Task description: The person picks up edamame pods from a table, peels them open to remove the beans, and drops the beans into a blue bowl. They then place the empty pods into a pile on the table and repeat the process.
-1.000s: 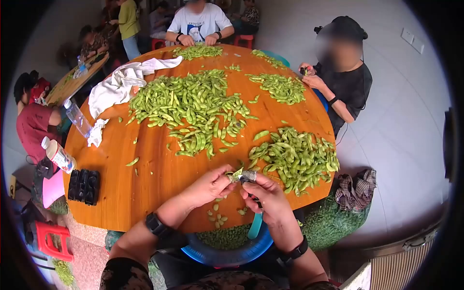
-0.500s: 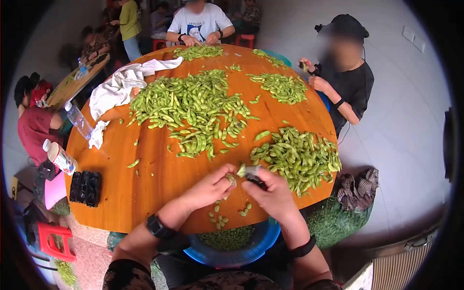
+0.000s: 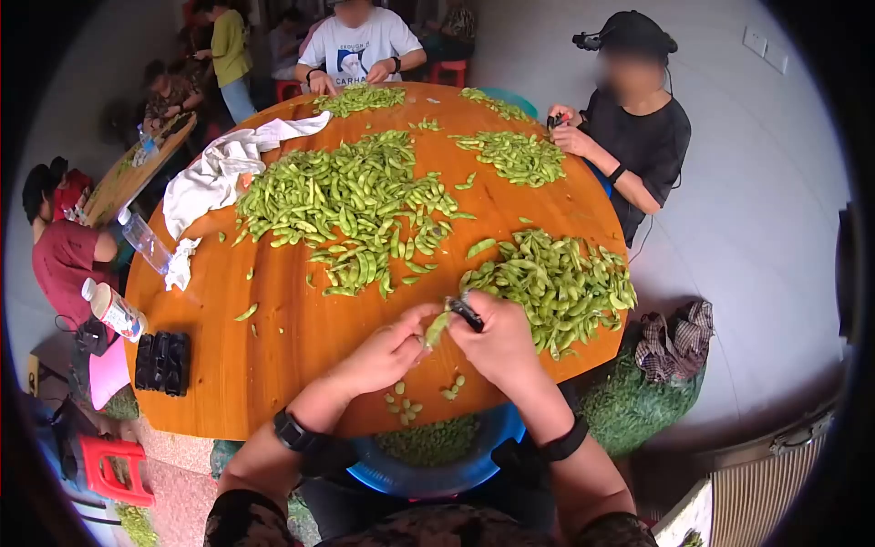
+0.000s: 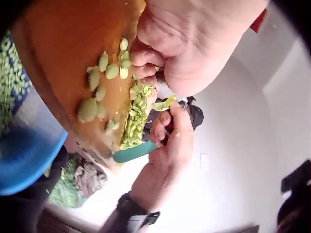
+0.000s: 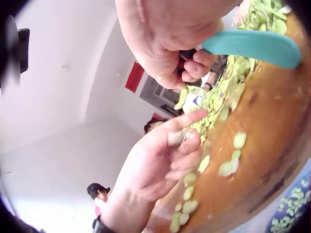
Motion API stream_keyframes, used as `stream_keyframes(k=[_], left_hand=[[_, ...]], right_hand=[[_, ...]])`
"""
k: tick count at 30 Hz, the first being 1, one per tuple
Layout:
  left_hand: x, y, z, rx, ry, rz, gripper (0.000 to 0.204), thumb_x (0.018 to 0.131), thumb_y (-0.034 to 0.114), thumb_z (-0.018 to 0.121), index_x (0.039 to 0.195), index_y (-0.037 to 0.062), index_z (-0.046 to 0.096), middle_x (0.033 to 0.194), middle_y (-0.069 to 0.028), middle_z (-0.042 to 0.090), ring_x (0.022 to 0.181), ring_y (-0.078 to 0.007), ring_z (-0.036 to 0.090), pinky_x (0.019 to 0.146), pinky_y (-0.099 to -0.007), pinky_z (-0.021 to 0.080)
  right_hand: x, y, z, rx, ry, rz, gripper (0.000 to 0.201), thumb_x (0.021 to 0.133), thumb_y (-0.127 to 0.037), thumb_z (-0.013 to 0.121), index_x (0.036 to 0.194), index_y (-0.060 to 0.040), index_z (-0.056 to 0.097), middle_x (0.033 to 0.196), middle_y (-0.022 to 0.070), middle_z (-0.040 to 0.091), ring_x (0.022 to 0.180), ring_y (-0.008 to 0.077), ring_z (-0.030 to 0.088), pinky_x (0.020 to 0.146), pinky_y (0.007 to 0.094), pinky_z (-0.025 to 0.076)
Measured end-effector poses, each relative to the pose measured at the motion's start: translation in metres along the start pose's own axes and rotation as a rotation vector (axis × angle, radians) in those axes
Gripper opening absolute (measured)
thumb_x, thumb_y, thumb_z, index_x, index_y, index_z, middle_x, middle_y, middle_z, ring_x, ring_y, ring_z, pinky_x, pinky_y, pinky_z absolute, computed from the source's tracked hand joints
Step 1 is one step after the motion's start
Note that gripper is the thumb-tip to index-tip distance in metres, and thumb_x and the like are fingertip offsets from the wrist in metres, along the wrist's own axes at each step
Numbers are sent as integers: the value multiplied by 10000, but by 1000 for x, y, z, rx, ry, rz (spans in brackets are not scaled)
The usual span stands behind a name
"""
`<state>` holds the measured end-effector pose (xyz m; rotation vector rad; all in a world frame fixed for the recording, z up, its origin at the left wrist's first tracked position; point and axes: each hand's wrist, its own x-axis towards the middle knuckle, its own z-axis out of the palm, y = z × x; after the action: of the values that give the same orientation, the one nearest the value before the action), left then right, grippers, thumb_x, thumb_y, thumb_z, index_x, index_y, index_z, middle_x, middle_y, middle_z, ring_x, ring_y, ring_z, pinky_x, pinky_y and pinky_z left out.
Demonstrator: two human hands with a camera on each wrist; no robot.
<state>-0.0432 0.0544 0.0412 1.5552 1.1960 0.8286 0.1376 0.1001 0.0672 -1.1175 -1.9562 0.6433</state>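
My right hand [image 3: 495, 339] grips a tool with a black part [image 3: 465, 314] and a curved teal handle [image 5: 252, 47]. A green soybean pod [image 3: 437, 328] sits at its thumb and the tool's end; the wrist views show this pod [image 4: 164, 104] partly split. My left hand [image 3: 378, 356] is right beside the pod, its index finger stretched out in the right wrist view and other fingers curled. A small greyish bit [image 5: 177, 138] shows at those fingers; I cannot tell whether they pinch it. Several shelled beans [image 3: 401, 407] lie on the table below the hands.
A pod heap [image 3: 556, 287] lies right of my hands, a larger one [image 3: 337, 196] ahead on the wooden table [image 3: 219, 365]. Under the table edge is a blue basin [image 3: 392, 481] of beans. A black tray [image 3: 162, 363], bottles [image 3: 118, 312] and a white cloth [image 3: 214, 173] are at left. People sit around.
One second ago both hands met at a pod; they then drew apart, and now are close again with a long pod between them. The right hand has moved slightly up, the view shifting a little.
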Motion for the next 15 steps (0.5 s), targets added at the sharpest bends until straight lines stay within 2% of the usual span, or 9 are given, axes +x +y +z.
stream_keyframes(k=[1,3,5,7,8,11,12,13,15], left_hand=[[-4,9,-1,180,26,-141,350,903,42,453,1235,116,534,893,-30,565,711,-127,528,679,-278,469],[-13,11,0,354,55,-83,284,877,41,478,1131,113,584,915,-49,583,766,-176,554,706,-305,478],[-23,10,-2,533,87,-32,229,852,40,504,1027,110,634,936,-68,602,820,-225,581,733,-332,486],[-33,9,-10,785,137,292,148,807,41,551,915,89,639,985,-99,629,940,-315,573,810,-402,481],[-35,8,-14,790,145,287,148,807,41,551,915,89,639,985,-99,629,940,-315,573,810,-402,481],[-36,4,-30,1005,417,219,162,763,24,616,917,64,646,994,-121,613,957,-351,577,859,-424,472],[-29,0,-41,1015,440,114,166,756,16,633,917,55,649,981,-130,604,948,-368,577,844,-427,484],[-23,-9,-49,1018,442,111,166,756,16,633,917,55,649,981,-130,604,948,-368,577,844,-427,484],[-10,-27,-64,1049,634,139,129,761,-2,629,883,38,642,960,-138,607,946,-364,582,834,-423,489]], right_hand=[[1,4,-4,2,1,-6,135,754,-113,637,744,-22,538,679,186,571,645,378,590,563,436,457],[5,23,-20,-135,137,-24,127,757,-111,625,759,-19,538,695,199,580,672,386,599,589,457,468],[4,42,-35,-322,96,-29,120,752,-103,622,804,-24,547,706,208,596,692,397,610,614,471,485],[-3,52,-48,-547,65,9,257,746,-97,621,980,-16,553,792,209,634,742,402,624,652,480,512],[-7,57,-53,-574,59,3,274,761,-91,610,1015,-8,549,819,217,635,754,405,624,661,484,513],[-15,57,-62,-552,33,10,273,794,-77,583,1053,3,550,851,238,631,772,416,619,674,489,510],[-17,54,-64,-512,9,27,255,814,-68,569,1058,6,555,856,251,625,778,424,615,679,491,506],[-19,49,-65,-508,8,24,255,814,-68,569,1058,6,555,856,251,625,778,424,615,679,491,506],[-21,38,-64,-386,2,1,200,835,-43,549,1027,11,562,848,257,613,786,436,602,675,495,495]])
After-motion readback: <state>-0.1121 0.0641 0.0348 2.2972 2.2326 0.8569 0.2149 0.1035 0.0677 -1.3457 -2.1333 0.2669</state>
